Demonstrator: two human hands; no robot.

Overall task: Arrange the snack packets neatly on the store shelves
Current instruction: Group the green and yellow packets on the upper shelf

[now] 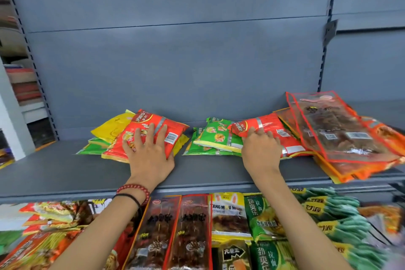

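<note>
Head view: the left grip (149, 153) is pressing flat, fingers spread, on the left red packet (157, 131) at 9 o'clock on the shelf (65, 171). The right grip (260, 149) is curling round the right red packet (274, 129) at 3 o'clock. The piles are lying skewed, so most of the tidying is probably still waiting. Below, a yellow packet (228, 208) is showing "TANG".

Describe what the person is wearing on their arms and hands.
The left hand and the right hand are ungloved, and no sleeve shows on either forearm. The left wrist carries a bracelet of round red beads and, just below it, a thin black band. The right wrist is bare. No rings are visible.
</note>
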